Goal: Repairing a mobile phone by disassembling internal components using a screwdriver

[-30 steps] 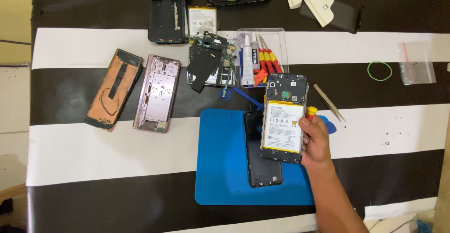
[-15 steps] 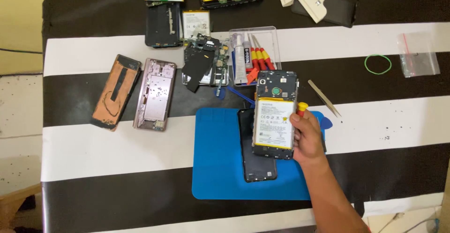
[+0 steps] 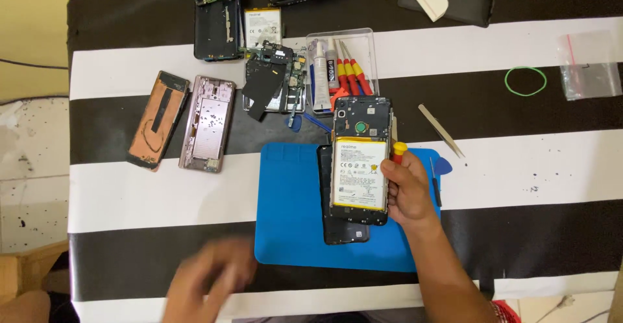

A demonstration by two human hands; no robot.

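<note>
Head view: the right hand [image 3: 405,190] grips the right edge of an opened phone [image 3: 361,161], back side up, so its yellow-edged battery [image 3: 359,172] faces the camera. A red and yellow screwdriver [image 3: 397,151] is tucked in the same hand, ready to use. The phone is lifted over a blue mat [image 3: 292,212] in the middle of the striped desk [image 3: 532,167], and a dark phone part [image 3: 344,229] lies on the mat under it. The left hand [image 3: 211,281] is a blur at the near edge; it looks empty, but I cannot tell. Farther off, a clear tray [image 3: 344,63] keeps more screwdrivers together.
</note>
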